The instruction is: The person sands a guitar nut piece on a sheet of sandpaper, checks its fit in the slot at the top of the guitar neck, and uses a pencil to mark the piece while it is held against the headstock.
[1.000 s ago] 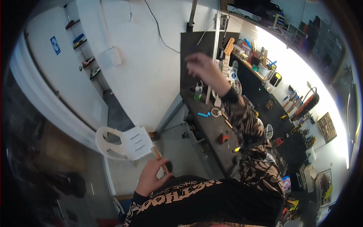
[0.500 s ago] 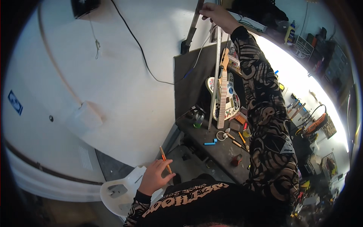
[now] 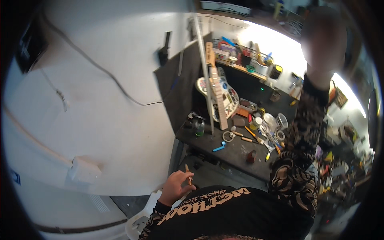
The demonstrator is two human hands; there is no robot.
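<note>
Left hand [image 3: 175, 187], fingers clamped on one pencil [image 3: 187, 169]! | Right hand [image 3: 323, 42] out wide, badly blurred, can't tell its fingers | One guitar [image 3: 219, 94], one white chair [image 3: 151, 203]

1. At 6 o'clock, a bare left hand [image 3: 175, 188] pinches a slim, orange-brown, pencil-like stick [image 3: 187, 171] between thumb and fingers.
2. The right hand [image 3: 323, 46], extended toward 2 o'clock, shows only as a blur.
3. Near centre, toward 1 o'clock, a pale wooden guitar neck [image 3: 217, 88] overlaps a white, sticker-covered guitar body [image 3: 230, 96].
4. Between 4 and 5 o'clock, a bright-blue, crank-shaped tool [image 3: 219, 147] lies on the dark, flat workbench [image 3: 235, 155].
</note>
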